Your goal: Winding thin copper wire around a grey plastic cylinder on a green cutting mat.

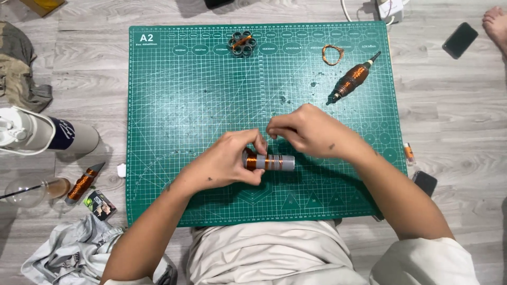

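Left hand (227, 161) grips wire-wound cylinder (269, 162); right hand (309, 132) apparently pinches above it.

Both hands (269, 148) together, fingers pinched.

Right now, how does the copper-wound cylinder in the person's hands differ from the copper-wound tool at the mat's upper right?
The cylinder lies level, gripped by the left hand; the wound tool lies diagonally, untouched. The cylinder is silver with narrow copper bands; the tool is dark, with one thick winding and a pointed tip. The right hand pinches just above the cylinder. Both rest over the green cutting mat.
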